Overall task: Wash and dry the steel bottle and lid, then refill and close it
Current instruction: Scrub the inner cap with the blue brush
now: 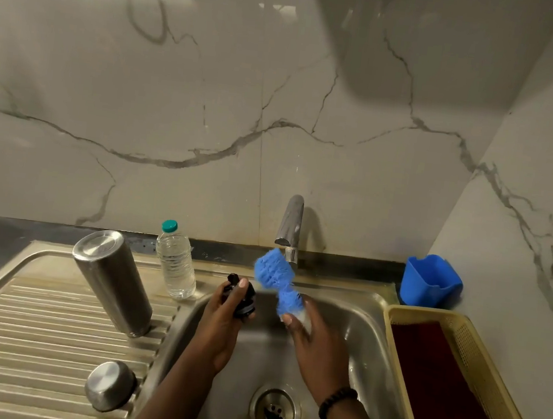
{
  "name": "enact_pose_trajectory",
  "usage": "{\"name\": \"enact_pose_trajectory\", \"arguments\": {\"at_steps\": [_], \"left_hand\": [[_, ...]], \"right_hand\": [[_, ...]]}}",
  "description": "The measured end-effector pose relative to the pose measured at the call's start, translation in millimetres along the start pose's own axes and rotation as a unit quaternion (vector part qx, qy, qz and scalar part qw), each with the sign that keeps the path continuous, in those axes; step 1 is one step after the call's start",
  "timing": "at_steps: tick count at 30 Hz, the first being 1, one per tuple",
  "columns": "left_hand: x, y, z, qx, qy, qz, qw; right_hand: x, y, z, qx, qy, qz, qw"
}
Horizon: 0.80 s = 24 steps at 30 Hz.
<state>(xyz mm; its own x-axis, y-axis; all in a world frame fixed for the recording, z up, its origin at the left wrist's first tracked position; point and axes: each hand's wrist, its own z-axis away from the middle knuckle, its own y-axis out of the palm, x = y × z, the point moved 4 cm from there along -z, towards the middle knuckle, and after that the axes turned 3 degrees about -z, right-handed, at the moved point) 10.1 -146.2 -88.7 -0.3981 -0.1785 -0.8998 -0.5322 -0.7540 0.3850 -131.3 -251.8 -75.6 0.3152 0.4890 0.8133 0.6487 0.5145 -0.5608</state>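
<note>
Head view: over the sink [368,326], the left hand [220,327] grips a small black lid part [242,300], while the right hand [316,348] holds a blurred blue brush [276,278] by its handle. The bottle [113,282] stands inverted on the drainboard [31,319], near the sink's left rim; a steel cap [110,385] sits at the drainboard's front edge. Wet steel looks slippery, rigid and fairly light when empty; best grasped round its mid-body. The lid part is small and best pinched at its rim.
</note>
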Motion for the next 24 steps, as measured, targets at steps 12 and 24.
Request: {"name": "enact_pose_trajectory", "arguments": {"at_steps": [12, 24], "left_hand": [[3.3, 1.2, -0.9, 0.01, -0.015, 0.041, 0.999], [5.5, -4.7, -9.0, 0.017, 0.031, 0.004, 0.999]], "right_hand": [[2.4, 5.6, -0.1, 0.009, -0.013, 0.011, 1.0], [5.1, -0.2, 3.6, -0.001, -0.013, -0.009, 1.0]]}}
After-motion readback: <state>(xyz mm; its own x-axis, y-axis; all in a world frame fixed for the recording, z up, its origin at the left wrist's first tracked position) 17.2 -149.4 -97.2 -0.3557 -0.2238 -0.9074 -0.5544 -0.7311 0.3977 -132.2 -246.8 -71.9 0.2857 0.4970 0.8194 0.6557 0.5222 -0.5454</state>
